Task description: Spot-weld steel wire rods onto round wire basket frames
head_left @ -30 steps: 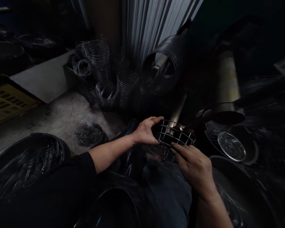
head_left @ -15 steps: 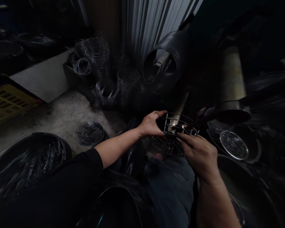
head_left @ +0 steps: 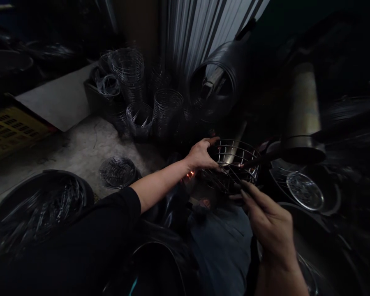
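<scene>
My left hand (head_left: pixel 202 155) grips the left side of a round wire basket (head_left: pixel 242 151), thumb and fingers closed on its wires. The basket sits tilted over my lap, beside a dark machine arm (head_left: pixel 263 158) whose tip reaches into it. My right hand (head_left: pixel 271 218) is at the basket's near right side, its fingers pinched on a thin wire (head_left: pixel 235 176) that slants toward the basket. Darkness hides the right fingertips in part. A pale metal bar (head_left: pixel 232 154) shows through the basket's mesh. Orange sparks (head_left: pixel 190 175) glow below my left wrist.
Stacks of wire rings (head_left: pixel 168 109) stand behind on the floor, near a large wire coil (head_left: pixel 214 82). At left are a tub of metal pieces (head_left: pixel 88 193) and a yellow crate (head_left: pixel 12 129). A thick cylinder (head_left: pixel 305 102) rises at right, above a round metal bowl (head_left: pixel 305 191).
My right hand has drawn back from the basket, down and right, and a thin wire shows at its fingers. The basket has tipped, showing more of its mesh. Orange sparks have appeared.
</scene>
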A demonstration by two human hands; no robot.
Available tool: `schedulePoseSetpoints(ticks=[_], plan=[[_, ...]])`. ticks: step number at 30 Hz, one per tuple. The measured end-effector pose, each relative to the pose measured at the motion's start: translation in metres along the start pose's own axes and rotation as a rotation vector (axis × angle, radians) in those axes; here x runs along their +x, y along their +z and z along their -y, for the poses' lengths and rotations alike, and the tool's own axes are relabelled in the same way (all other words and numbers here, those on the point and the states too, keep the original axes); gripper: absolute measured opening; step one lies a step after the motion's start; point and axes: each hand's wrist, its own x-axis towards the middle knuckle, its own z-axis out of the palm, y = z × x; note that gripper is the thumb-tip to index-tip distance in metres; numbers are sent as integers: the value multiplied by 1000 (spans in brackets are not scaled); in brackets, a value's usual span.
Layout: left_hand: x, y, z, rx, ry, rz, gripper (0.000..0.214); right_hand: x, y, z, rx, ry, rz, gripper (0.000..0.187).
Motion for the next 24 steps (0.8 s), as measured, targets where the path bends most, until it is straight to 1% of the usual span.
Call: schedulePoseSetpoints(ticks=[3, 5, 6, 8, 10, 11, 13, 15, 17, 19, 20, 22, 24], plan=[[-9, 1, 22, -68, 33, 56, 132, -10, 3, -6, -6, -4, 93, 27], [-19, 7, 40, -187, -17, 97, 145, -18, 4, -7, -47, -42, 155, 32], [-24, 11, 48, -277, -64, 123, 147, -22, 4, -6, -84, -70, 188, 37], [-30, 21, 61, -467, -160, 151, 142, -29, 4, -2, -183, -159, 230, 42], [-33, 26, 66, -577, -219, 115, 130, -32, 5, 6, -300, -265, 233, 39], [-34, 25, 66, -592, -229, 82, 124, -33, 5, 12, -348, -316, 227, 37], [-39, 13, 60, -561, -212, 47, 118, -34, 5, 25, -386, -405, 225, 34], [-50, -7, 51, -477, -152, 73, 118, -34, 6, 40, -334, -449, 253, 31], [-65, -29, 38, -361, -68, 104, 116, -35, 6, 55, -236, -453, 297, 27], [-81, -46, 25, -217, 19, 121, 114, -35, 7, 65, -141, -420, 346, 24], [-88, -51, 18, -140, 50, 125, 115, -34, 8, 69, -96, -392, 373, 23], [-99, -54, 6, 17, 94, 140, 119, -29, 11, 71, -16, -298, 437, 23], [-104, -51, -3, 135, 123, 153, 119, -21, 15, 69, 19, -186, 504, 25]])
